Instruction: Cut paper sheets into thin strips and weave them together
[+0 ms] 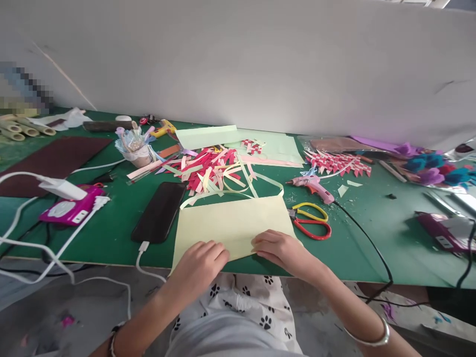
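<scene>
A pale yellow sheet of paper point(230, 218) lies at the table's front edge, directly before me. My left hand point(203, 263) is closed on its near edge, left of the middle, with the fingers curled over the paper. My right hand point(278, 250) pinches the same edge further right, thumb and fingers together. Parts of the near edge are hidden under both hands. Scissors point(310, 220) with one yellow and one red handle lie just right of the sheet. Behind it, thin pale paper strips point(253, 181) loop beside a heap of red, pink and cream strips point(210, 168).
Left of the sheet lies a black phone point(159, 212) on a white cable. A purple power strip point(70, 206) with plugs is farther left. To the right are a pink glue gun point(314, 187) with a trailing cord and red-pink woven paper pieces point(336, 162). A wall stands behind the green table point(357, 248).
</scene>
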`<state>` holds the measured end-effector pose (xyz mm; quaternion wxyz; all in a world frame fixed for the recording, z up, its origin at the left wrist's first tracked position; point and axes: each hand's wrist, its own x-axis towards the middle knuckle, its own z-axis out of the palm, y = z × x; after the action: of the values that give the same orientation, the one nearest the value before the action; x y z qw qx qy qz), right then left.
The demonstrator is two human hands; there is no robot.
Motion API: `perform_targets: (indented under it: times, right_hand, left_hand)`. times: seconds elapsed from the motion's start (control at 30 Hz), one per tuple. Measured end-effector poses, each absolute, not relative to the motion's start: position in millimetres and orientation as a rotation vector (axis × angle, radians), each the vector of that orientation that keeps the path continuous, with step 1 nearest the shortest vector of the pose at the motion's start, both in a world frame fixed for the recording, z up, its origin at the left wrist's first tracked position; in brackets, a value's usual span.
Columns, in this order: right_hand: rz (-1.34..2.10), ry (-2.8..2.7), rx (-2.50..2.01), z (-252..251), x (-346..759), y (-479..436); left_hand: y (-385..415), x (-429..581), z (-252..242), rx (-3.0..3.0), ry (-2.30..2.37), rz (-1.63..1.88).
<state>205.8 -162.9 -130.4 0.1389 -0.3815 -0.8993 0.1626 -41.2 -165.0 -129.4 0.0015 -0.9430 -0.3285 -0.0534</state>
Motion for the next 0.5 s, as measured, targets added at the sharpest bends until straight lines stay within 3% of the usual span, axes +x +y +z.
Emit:
perform_targets:
  times: [0.5]
  right_hand:
    - [-0.172,-2.679,-1.242,-141,198,-154]
  left_hand:
    - [-146,-44,-145,-2.88,-1.229,-0.36]
